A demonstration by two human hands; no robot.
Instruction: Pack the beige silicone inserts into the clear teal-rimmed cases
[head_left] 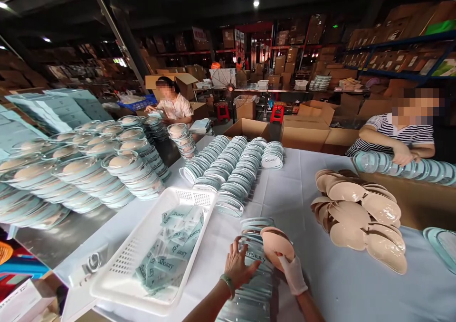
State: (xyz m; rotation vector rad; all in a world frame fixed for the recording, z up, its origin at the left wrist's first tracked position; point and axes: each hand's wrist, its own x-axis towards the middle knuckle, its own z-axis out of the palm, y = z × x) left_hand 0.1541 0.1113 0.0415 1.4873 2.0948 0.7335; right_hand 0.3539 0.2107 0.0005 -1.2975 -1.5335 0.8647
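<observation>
My left hand [239, 264] rests with spread fingers on the top of a tall stack of clear round lids [254, 284] printed with a logo, near the table's front edge. My right hand [290, 272], in a pale glove, grips a beige round pad [276, 246] by its lower edge and holds it tilted just over the stack's top right. A heap of the same beige pads [359, 217] lies to the right on the white tablecloth [302, 184].
A white slotted basket [156, 246] of teal sachets sits at left. Rows of teal-rimmed lids [228, 165] fill the table's middle, filled stacks [89, 175] the left. Two seated people work behind, one at left [173, 104], one at right [399, 132] beside cardboard boxes [306, 132].
</observation>
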